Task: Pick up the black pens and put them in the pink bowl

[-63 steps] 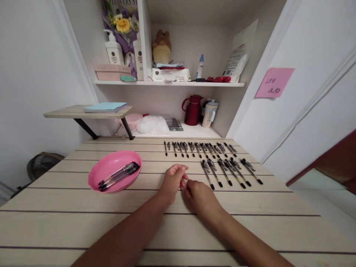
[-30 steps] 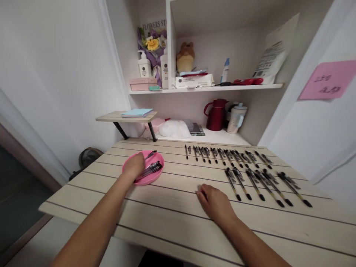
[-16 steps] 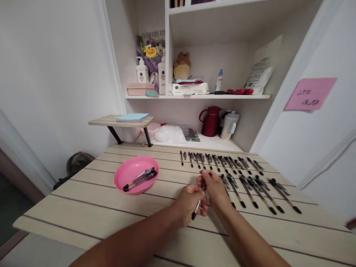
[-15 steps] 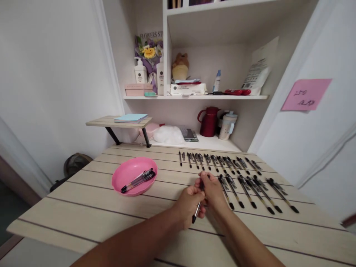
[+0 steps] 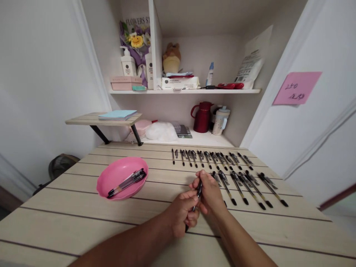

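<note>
Over the slatted table [image 5: 83, 217], left hand [image 5: 180, 216] and right hand [image 5: 213, 196] grip a slim pen [image 5: 199, 186].

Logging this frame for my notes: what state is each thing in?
Pen, held by both hands.
Left hand, shut on its lower end.
Right hand, shut on its upper part.
Bowl, upright, several pens inside.
Pen rows, lying flat on the table.
Jug, upright, lid on.

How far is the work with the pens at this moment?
Done: two rows of pens lie side by side on the table. In hand: the left hand and right hand both hold one pen. Left: a few loose pens lie in the pink bowl.
</note>
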`<action>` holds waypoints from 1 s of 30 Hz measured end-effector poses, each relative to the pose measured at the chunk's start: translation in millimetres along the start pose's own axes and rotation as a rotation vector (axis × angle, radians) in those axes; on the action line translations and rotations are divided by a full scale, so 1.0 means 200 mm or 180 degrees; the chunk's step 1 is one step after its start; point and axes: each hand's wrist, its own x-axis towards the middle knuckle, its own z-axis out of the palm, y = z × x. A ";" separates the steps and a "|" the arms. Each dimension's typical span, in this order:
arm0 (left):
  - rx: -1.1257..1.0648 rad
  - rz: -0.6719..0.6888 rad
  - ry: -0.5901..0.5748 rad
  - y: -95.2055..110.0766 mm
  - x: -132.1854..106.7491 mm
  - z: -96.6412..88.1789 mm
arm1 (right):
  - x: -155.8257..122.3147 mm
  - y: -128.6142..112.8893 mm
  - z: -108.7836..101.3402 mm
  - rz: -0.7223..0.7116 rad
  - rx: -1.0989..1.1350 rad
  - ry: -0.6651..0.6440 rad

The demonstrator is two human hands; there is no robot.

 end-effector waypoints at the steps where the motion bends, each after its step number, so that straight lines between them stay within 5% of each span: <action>1: 0.0013 -0.0024 -0.0038 0.00 0.00 0.00 | 0.01 0.00 -0.01 -0.0061 0.0033 0.0004; 10: -0.0018 0.0110 0.0190 -0.01 0.03 -0.04 | 0.03 -0.03 -0.07 0.0588 0.0447 -0.0613; 14: -0.0019 0.0139 0.0271 -0.01 0.04 -0.05 | 0.02 -0.02 -0.06 0.0491 0.0168 -0.0817; 17: 0.0033 0.0119 0.0233 -0.01 0.03 -0.05 | 0.04 -0.02 -0.08 0.0228 0.0105 -0.0649; 21: 0.0054 0.0066 0.0259 -0.01 0.02 -0.04 | 0.14 -0.07 -0.17 -0.0387 -0.0060 0.0080; 25: 0.0005 0.0046 0.0316 0.00 0.02 -0.04 | 0.26 -0.17 -0.31 -0.0830 -0.0958 0.0782; 30: 0.0030 0.0120 0.0296 -0.01 0.03 -0.04 | 0.32 -0.26 -0.36 -0.1068 -0.3377 0.0747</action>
